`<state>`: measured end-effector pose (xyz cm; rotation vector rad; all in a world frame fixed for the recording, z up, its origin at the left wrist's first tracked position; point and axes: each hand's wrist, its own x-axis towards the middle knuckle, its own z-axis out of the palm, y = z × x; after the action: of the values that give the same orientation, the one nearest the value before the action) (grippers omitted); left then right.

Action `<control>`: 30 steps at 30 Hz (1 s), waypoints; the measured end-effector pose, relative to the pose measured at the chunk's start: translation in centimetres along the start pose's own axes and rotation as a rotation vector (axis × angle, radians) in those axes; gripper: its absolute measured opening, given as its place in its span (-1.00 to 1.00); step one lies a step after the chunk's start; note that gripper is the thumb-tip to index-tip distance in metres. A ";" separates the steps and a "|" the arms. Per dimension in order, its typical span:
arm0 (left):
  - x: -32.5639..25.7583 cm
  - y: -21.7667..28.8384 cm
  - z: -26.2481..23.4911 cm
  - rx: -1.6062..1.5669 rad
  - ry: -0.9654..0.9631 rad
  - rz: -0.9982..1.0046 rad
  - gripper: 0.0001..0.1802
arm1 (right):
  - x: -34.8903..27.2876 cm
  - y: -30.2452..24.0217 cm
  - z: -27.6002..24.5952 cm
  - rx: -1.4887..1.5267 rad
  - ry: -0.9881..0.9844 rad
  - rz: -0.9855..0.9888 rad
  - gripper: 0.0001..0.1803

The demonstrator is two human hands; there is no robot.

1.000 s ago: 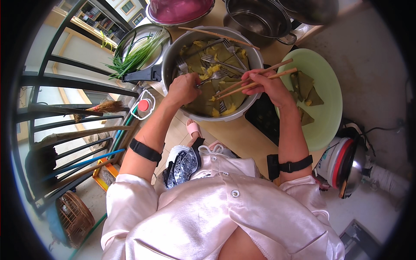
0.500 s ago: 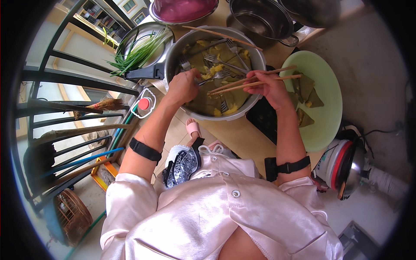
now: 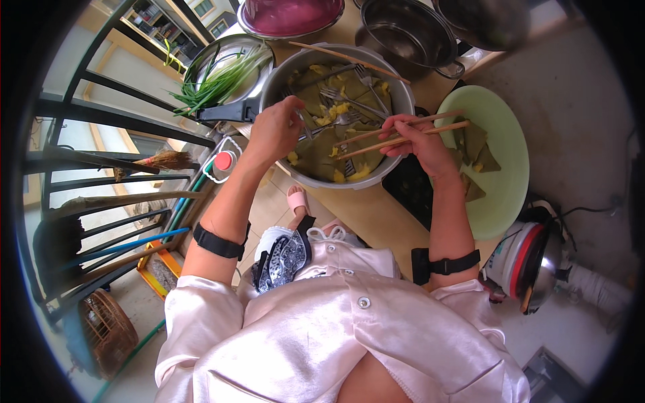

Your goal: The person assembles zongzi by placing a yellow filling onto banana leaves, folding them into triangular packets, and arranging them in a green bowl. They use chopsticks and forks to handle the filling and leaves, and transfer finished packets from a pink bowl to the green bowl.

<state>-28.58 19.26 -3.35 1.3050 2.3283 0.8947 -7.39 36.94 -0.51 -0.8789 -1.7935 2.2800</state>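
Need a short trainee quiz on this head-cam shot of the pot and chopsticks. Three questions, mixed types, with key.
1. Which hand grips the pair of wooden chopsticks?

2. Where is the light-green bowl relative to the metal pot, as the person sees it?
A) Left of it
B) Right of it
C) Inside it

3. True or false: the pot holds just one fork.

Key:
1. The right hand.
2. B.
3. False; several forks lie in it.
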 end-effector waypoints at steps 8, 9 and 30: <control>-0.5 0.8 -0.8 -0.062 -0.019 -0.035 -0.69 | 0.6 0.6 0.2 0.018 0.021 -0.015 -0.74; -0.6 0.9 -0.9 -0.081 -0.023 -0.042 -0.69 | 0.6 0.6 0.2 0.017 0.021 -0.016 -0.74; -0.8 1.2 -1.2 -0.149 -0.075 -0.035 -0.70 | 3.6 -1.8 0.3 -0.108 -0.113 0.125 -0.75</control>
<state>-28.08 18.63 -1.71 1.2119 2.1758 0.9711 -10.95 38.72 -0.12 -0.9210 -1.9787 2.3713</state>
